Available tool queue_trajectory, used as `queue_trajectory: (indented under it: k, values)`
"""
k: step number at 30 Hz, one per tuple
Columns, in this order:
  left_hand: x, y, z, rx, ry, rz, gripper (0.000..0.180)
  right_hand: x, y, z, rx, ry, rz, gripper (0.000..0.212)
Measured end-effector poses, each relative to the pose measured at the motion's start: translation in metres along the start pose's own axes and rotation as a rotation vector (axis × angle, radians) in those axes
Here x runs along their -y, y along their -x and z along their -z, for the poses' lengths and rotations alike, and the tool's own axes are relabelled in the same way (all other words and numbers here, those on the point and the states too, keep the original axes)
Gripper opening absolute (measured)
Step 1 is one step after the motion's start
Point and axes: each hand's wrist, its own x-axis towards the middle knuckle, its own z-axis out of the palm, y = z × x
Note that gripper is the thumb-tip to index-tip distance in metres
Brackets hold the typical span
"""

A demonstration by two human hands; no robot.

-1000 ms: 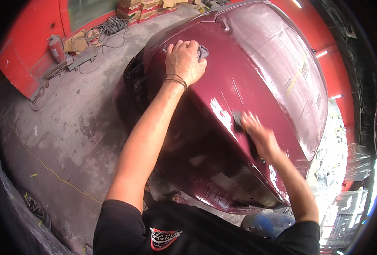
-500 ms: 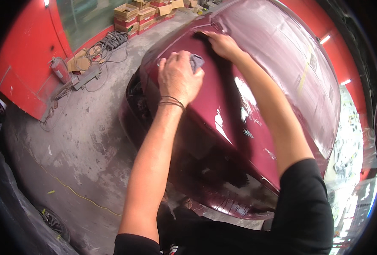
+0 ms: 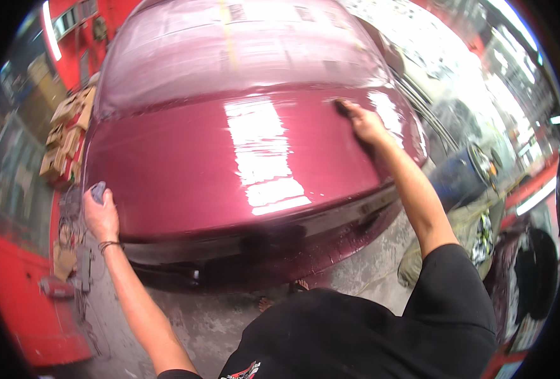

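Observation:
A glossy maroon car panel (image 3: 172, 158), wet with streaks, spreads out in front of me below a window covered in hazy plastic film (image 3: 166, 60). My left hand (image 3: 102, 216) is at the panel's left edge, closed around a crumpled grey-purple cloth (image 3: 98, 192). Dark bands circle that wrist. Far to the right, my right hand (image 3: 367, 124) reaches over the upper part of the panel. Its fingers press a small dark flat pad (image 3: 341, 107) against the paint; most of the pad is hidden by the fingers.
Cardboard boxes (image 3: 57, 161) are stacked along the left, near a red door (image 3: 24, 303) and a fire extinguisher (image 3: 55, 288). A blue drum (image 3: 460, 177) and a plastic-covered heap (image 3: 450, 246) stand to the right of the car. The dark bumper (image 3: 280, 252) runs below the panel.
My view has swung to the right and over the whole panel. My hands have gone from close together to wide apart, left at the left edge, right at the upper right.

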Motion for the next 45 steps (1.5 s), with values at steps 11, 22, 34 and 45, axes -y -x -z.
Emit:
queue_trajectory:
  k: [11,22,34,45]
  values:
    - [0.024,-0.006,-0.006,0.119,-0.033,-0.062,0.046,0.217,0.118,-0.025,0.249,-0.169,0.34,0.046]
    - [-0.039,0.024,-0.042,0.263,-0.12,-0.217,0.062,-0.169,0.128,0.109,-0.175,0.195,-0.109,0.05]
    - [-0.443,0.289,-0.069,0.408,0.528,-0.344,0.028,-0.057,0.192,0.103,-0.154,-0.358,0.16,0.037]
    - [-0.607,0.344,-0.15,0.657,1.471,0.211,0.019,-0.059,0.211,0.15,-0.134,-0.493,0.369,0.061]
